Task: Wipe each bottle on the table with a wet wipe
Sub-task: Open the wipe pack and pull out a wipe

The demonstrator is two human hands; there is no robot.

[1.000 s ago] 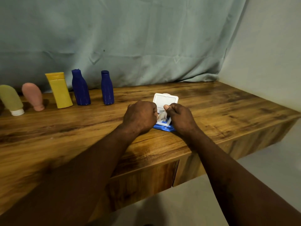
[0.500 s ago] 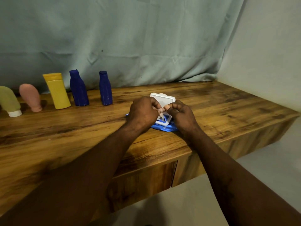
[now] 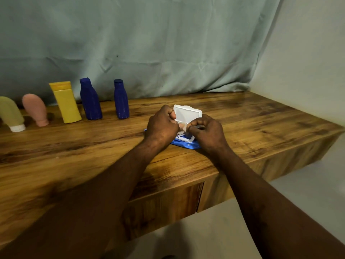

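Observation:
A blue pack of wet wipes lies mid-table with its white lid flipped up. Over its opening, my left hand and my right hand both pinch a small tuft of white wipe between their fingertips. Along the back left stand several bottles: a green tube on a white cap, a pink tube, a yellow bottle and two dark blue bottles.
The wooden table has a drawer front below its near edge. A grey-green cloth hangs behind it, and a pale wall closes the right side. Bare wood lies right of the pack and in front of the bottles.
Both hands have lifted a little over the pack's opening and drawn closer, with the wipe tuft now pinched between them. The pack has shifted slightly.

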